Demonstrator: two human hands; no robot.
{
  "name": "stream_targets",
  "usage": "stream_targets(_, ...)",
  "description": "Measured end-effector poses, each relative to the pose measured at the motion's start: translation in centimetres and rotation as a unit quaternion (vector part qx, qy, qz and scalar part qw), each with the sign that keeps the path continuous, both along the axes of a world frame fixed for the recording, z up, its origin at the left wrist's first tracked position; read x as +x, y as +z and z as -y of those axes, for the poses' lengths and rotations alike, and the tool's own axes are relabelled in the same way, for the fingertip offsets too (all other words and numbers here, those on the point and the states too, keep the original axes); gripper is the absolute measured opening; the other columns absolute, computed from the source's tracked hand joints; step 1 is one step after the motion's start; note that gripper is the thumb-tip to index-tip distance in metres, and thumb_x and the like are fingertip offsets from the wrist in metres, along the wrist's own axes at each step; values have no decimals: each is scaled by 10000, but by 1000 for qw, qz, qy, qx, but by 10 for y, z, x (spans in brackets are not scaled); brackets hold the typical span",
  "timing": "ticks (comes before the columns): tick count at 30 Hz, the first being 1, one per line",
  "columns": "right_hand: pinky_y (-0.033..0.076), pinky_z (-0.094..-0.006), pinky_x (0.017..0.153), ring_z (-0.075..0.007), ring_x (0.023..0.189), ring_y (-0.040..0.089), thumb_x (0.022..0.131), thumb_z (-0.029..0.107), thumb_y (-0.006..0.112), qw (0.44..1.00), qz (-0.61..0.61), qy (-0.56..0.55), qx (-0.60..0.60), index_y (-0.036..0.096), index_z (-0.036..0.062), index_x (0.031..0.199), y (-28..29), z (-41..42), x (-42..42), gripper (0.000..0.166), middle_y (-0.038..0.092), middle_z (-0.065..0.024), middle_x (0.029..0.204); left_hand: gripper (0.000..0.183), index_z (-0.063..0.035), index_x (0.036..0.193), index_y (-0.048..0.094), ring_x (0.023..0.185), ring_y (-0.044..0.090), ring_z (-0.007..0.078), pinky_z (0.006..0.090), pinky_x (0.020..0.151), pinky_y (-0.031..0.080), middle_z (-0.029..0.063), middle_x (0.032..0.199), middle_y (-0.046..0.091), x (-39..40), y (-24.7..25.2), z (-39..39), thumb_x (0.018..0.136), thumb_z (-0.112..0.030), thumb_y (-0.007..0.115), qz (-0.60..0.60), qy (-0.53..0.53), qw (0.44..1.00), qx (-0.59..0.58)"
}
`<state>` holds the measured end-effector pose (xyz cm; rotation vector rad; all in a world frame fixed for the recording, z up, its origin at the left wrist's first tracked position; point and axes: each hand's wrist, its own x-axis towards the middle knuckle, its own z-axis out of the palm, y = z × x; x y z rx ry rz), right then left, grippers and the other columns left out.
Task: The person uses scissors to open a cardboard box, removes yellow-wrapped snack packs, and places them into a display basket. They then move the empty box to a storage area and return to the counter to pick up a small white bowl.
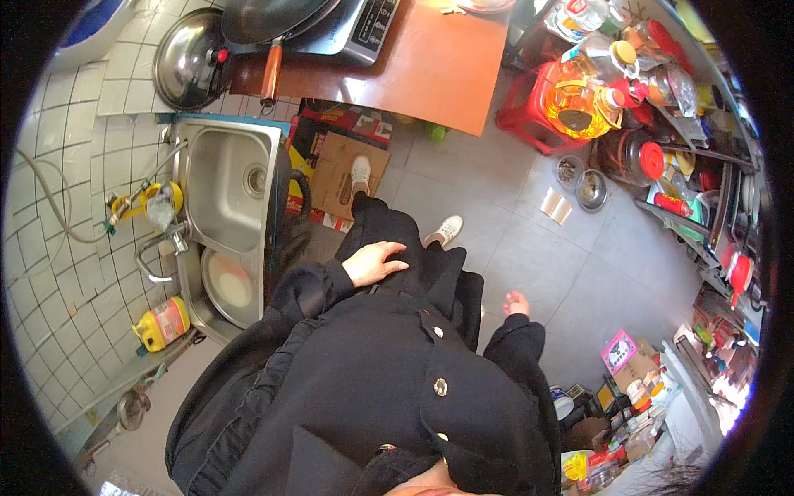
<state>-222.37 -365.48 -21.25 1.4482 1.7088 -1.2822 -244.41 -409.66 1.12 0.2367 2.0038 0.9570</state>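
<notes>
My left hand [374,263] rests on or hovers just above the black clothing [397,235] at my thigh. Its thumb and fingers are apart, and it holds nothing. Out to my other side, my right hand [516,304] hangs over the grey floor, fingers partly curled; whether anything is inside them is hidden. Left of me is a double-bowl stainless-steel sink [214,167] with a faucet [158,254]. A round metal basin [228,282] holding cloudy liquid sits in its nearer bowl. One white shoe [361,170] stands on flattened cardboard [335,177], the other [448,229] on tile.
Ahead, a brown tabletop [434,74] carries an induction cooker [366,37] and wok [267,18]. A pot lid [192,59] leans nearby. At right are a red stool [527,111] with oil bottles [577,108], floor bowls [591,190] and crowded shelves [676,223]. A yellow jug [162,323] stands beside the sink.
</notes>
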Motion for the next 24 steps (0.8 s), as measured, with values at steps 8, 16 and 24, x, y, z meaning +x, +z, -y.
stream_targets(8, 506, -385, 673, -232, 801, 648, 914, 238, 585, 985, 45, 168, -22, 633, 77, 1129, 13, 157, 40, 272, 677, -76, 902, 504, -10, 1285, 543, 1124, 595, 255, 344, 959, 469, 169, 1250, 600, -56, 0, 62, 894, -306, 660, 71, 33, 997, 13)
stream_targets(16, 479, -386, 870, -293, 995, 645, 923, 287, 579, 963, 3, 264, 46, 633, 50, 1157, 51, 234, -16, 337, 688, -164, 1037, 536, -36, 1317, 524, 1119, 589, 272, 358, 966, 462, 162, 1261, 591, -77, -18, 64, 896, -341, 654, 105, -18, 991, 82)
stream_targets(24, 474, -289, 517, -131, 639, 601, 880, 153, 686, 999, -46, 7, 8, 635, 106, 1123, -3, 20, 3, 253, 679, -25, 879, 542, -5, 1317, 515, 1163, 570, 270, 364, 987, 455, 163, 1284, 581, -35, -2, 11, 888, -295, 676, 58, 9, 998, 3)
